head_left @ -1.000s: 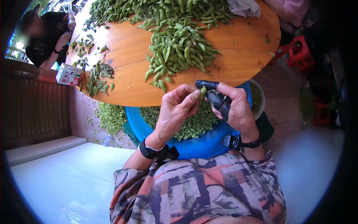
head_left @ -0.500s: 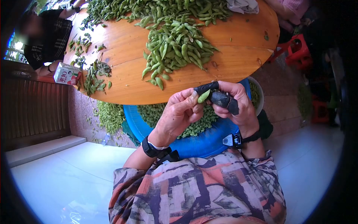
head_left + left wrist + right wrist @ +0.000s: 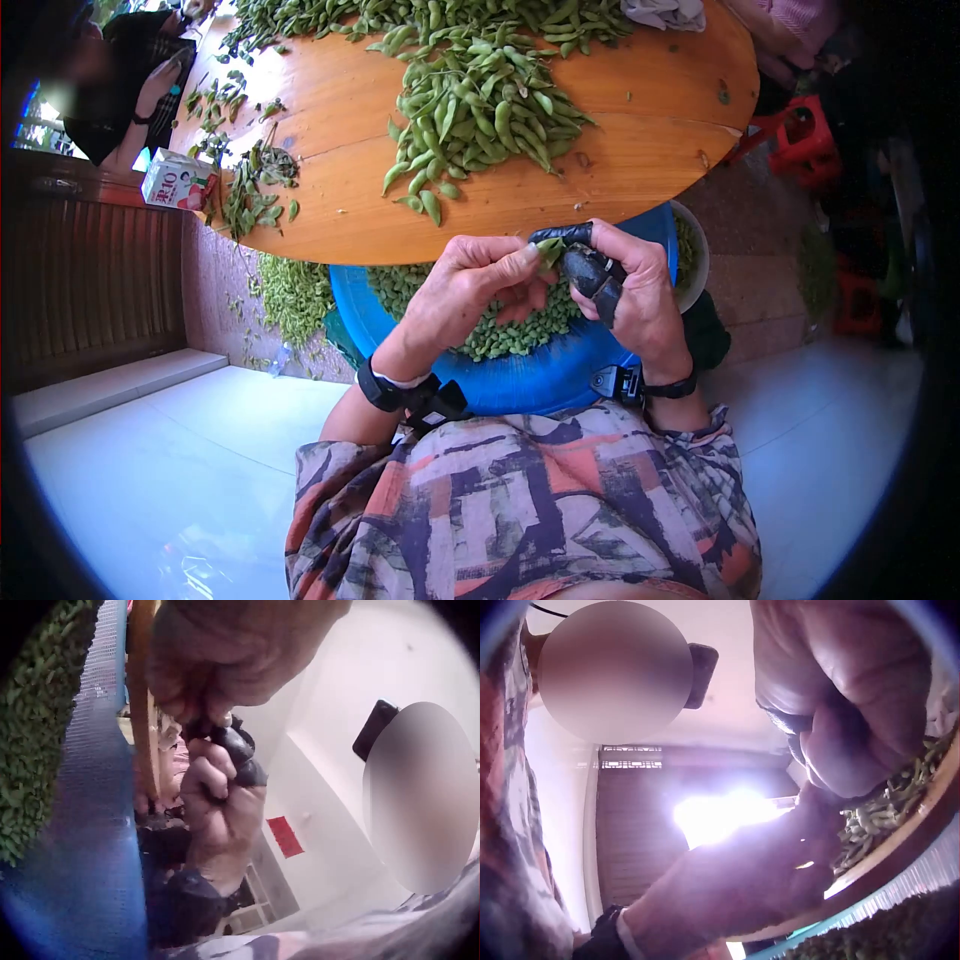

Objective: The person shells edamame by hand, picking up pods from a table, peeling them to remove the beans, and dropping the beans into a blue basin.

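A green soybean pod [image 3: 549, 252] is pinched between the thumb and forefinger of my left hand [image 3: 455, 295], over a blue basin [image 3: 480, 390]. My right hand [image 3: 640, 290] meets it from the other side, its black-wrapped thumb [image 3: 588, 270] and forefinger on the pod's far end, which they partly hide. Below both hands, the basin holds a heap of green shelled beans [image 3: 515, 337]. Beyond them a pile of whole pods [image 3: 480, 115] lies on the wooden table [image 3: 335, 195]. In the left wrist view the fingertips of both hands come together and hide the pod.
A juice carton [image 3: 178, 182] and loose leafy scraps [image 3: 255, 190] lie by the table's left edge, near another person's arm. Empty-looking husks [image 3: 293, 300] are heaped on the floor. At right stand a pale tub [image 3: 703, 260] and a red stool [image 3: 808, 140].
The pod showed more of its length half a second ago; now it is turned and partly covered by the fingers. Both hands stay close together. The other person's arm has shifted.
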A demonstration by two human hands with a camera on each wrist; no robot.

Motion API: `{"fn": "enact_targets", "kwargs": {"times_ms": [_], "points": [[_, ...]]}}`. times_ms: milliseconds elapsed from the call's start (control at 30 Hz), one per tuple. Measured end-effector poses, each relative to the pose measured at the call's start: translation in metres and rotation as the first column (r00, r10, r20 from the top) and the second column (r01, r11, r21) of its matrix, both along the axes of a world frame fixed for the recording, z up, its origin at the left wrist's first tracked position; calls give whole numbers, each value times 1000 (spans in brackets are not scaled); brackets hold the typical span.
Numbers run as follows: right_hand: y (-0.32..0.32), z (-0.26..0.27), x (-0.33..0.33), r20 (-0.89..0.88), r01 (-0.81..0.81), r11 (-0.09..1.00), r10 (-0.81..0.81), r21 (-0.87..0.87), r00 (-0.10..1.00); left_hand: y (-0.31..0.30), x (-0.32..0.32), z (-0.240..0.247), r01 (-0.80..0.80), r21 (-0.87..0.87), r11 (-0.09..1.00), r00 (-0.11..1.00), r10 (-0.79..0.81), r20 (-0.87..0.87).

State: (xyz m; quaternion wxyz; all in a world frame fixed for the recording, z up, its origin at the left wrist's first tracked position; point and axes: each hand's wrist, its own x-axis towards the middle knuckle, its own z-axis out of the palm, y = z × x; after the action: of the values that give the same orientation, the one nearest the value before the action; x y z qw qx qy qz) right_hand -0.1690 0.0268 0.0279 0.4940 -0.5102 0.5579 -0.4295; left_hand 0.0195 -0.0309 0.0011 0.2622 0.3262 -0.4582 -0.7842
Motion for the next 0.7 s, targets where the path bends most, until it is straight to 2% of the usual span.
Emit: {"fn": "enact_targets", "kwargs": {"times_ms": [67,100,167,200,267,300,367,533,633,700], "points": [[2,-7,-2,-63,-21,1000,21,8,998,-3,4,0,108,211,972,993,-95,-74],[2,-6,0,-64,-22,1000,22,10,998,-2,3,-1,108,212,971,993,-94,-74],[1,-4,7,-248,-21,967,-43,-253,968,-1,-1,-4,89,113,990,996,-91,12],[2,-4,9,-249,-20,968,-45,-252,967,0,-2,-5,90,113,989,996,-92,11],[6,-3,12,-452,-34,938,-133,-344,882,3,-4,-5,116,-112,987,966,-86,242],[8,-2,14,-515,-62,938,-132,-342,847,6,-6,-1,115,-111,987,967,-85,242],[12,-2,20,-534,-62,931,-152,-361,832,13,-15,10,-13,-113,994,989,30,148],[15,-7,27,-558,-50,900,-224,-433,799,22,-25,8,-89,-105,990,981,106,164],[12,-15,26,-520,-7,876,-279,-482,807,26,-31,4,-150,-129,980,967,173,190],[10,-16,21,-498,3,891,-257,-455,828,26,-29,0,-172,-139,975,963,196,185]]}}
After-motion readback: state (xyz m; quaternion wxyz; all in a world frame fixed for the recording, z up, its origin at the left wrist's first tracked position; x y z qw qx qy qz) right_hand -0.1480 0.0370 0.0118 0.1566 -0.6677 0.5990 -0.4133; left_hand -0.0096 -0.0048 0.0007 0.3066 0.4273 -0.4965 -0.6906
